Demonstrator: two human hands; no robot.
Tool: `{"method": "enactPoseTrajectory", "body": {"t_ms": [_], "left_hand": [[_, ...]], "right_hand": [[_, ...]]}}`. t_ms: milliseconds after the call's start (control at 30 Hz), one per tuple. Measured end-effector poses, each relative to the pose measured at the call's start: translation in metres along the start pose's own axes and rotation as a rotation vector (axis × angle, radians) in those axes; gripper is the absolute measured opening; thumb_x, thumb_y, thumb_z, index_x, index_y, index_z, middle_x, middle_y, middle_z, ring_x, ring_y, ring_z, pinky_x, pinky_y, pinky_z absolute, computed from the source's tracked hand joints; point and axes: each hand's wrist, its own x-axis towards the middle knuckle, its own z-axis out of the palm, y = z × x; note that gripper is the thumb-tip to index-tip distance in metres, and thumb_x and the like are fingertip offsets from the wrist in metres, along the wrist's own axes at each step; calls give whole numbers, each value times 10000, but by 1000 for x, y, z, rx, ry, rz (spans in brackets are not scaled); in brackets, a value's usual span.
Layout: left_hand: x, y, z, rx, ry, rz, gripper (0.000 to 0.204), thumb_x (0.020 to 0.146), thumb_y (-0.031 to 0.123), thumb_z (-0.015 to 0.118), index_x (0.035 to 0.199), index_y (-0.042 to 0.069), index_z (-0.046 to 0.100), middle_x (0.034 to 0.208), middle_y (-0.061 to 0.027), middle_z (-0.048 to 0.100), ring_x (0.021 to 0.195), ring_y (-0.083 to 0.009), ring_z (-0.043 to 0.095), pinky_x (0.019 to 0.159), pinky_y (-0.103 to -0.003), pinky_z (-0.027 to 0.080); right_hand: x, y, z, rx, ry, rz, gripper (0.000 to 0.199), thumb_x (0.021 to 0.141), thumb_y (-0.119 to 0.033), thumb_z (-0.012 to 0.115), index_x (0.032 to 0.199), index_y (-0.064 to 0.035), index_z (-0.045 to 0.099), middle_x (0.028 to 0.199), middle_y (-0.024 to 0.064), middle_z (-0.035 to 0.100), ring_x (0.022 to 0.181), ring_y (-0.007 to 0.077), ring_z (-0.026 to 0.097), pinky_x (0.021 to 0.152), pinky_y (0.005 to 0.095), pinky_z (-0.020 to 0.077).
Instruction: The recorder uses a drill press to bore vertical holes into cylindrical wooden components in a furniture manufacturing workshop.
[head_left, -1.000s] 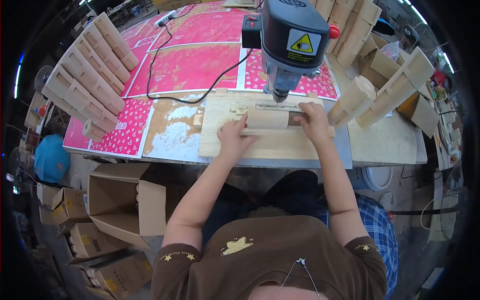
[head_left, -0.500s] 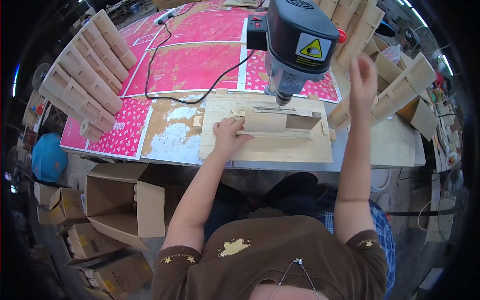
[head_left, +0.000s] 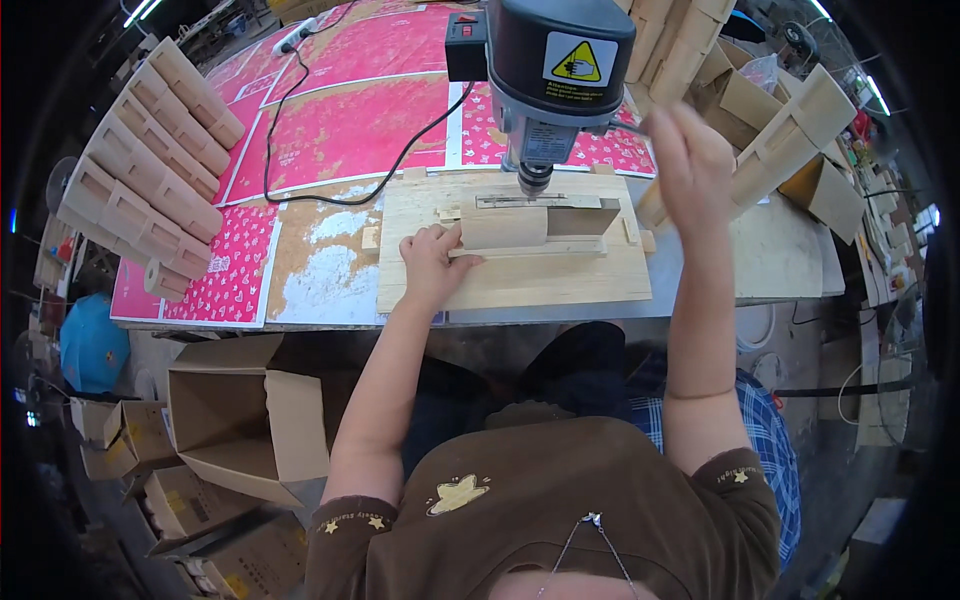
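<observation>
A black and grey drill press (head_left: 560, 50) stands over a flat wooden board (head_left: 560, 280). On the board, a pale rounded wooden piece (head_left: 503, 228) lies in a jig beneath the drill chuck (head_left: 535, 178). My left hand (head_left: 432, 264) grips the left end of that piece, thumb along its near side and fingers around the end. To the right of the machine, my right hand (head_left: 690, 155) is closed, slightly blurred, at the end of the drill press lever (head_left: 628, 127). The bit's tip is too small to make out against the slotted metal strip on the jig.
Stacks of slotted wooden pieces stand at the left (head_left: 150, 170) and right (head_left: 800, 130) of the table. A black cable (head_left: 350, 200) crosses the pink, dusty tabletop covering (head_left: 350, 130). Open cardboard boxes (head_left: 295, 425) sit on the floor at the lower left.
My right hand has come down and left from beside the machine and closed on the lever, which has swung down. My left hand keeps its grip on the wooden piece. The whole view has shifted slightly.
</observation>
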Motion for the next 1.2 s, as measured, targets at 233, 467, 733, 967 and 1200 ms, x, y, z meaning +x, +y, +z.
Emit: {"method": "enactPoseTrajectory", "body": {"t_ms": [233, 467, 733, 967, 1200], "left_hand": [[0, 0, -1, 8, -1, 1, 445, 612, 285, 757, 1023, 186, 619, 762, 9, 541, 821, -200, 500, 793, -391, 270], [0, 1, 0, -14, 33, -8, 347, 601, 303, 761, 912, 191, 658, 733, 6, 502, 799, -192, 485, 796, -383, 258], [1, 11, 11, -13, 42, -19, 445, 601, 307, 757, 1013, 193, 634, 764, 2, 519, 824, -203, 493, 810, -402, 256], [7, 29, 28, 8, -37, -57, 510, 614, 290, 755, 1097, 221, 608, 807, -3, 525, 834, -201, 493, 824, -425, 257], [8, 29, 25, -17, -31, -28, 514, 620, 301, 754, 1107, 234, 602, 779, 8, 521, 819, -200, 490, 807, -413, 257]], "right_hand": [[-83, 27, 44, 129, 71, -23, 63, 810, -25, 560, 779, 19, 593, 598, 107, 500, 530, 209, 493, 508, 325, 368], [-96, 46, 60, 160, 127, -85, 41, 794, -6, 570, 818, 3, 603, 638, 89, 521, 568, 216, 495, 525, 337, 361], [36, 24, 18, -35, 135, 10, 232, 845, -155, 535, 680, 5, 503, 556, 153, 445, 499, 247, 466, 500, 331, 375], [96, 46, 33, -123, -96, 162, 386, 843, -349, 451, 828, 2, 612, 667, 118, 586, 664, 204, 570, 653, 301, 430], [10, 0, -1, 29, -60, 23, 252, 844, -172, 512, 670, 9, 494, 555, 156, 461, 499, 272, 457, 493, 318, 374]]}}
